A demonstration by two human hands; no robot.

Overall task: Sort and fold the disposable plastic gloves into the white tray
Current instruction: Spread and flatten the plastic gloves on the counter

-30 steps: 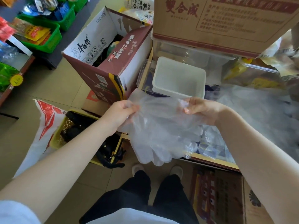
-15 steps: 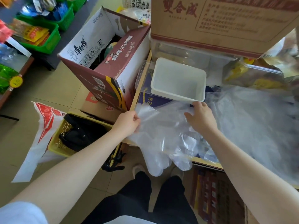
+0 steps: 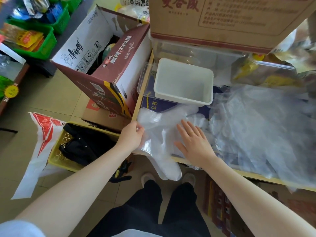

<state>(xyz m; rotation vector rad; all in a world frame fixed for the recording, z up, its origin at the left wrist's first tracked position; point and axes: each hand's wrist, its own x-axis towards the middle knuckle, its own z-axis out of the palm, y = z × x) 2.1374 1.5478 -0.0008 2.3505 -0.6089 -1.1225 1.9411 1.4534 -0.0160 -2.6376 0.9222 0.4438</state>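
A clear plastic glove lies flat on the near left of the table, its fingers hanging over the front edge toward the floor. My left hand pinches the glove's left edge. My right hand presses flat on the glove with straight, spread fingers. The white tray stands just beyond the glove and looks empty inside. A loose heap of more clear gloves covers the table to the right.
A large cardboard box rests on clear plastic containers behind the tray. An open maroon carton stands left of the table. A yellow basket with a black bag sits on the floor. My feet are under the table edge.
The glove, held up in the air before, now lies on the table. My right hand has let go of its edge and flattened onto it. My left hand still holds the left edge.
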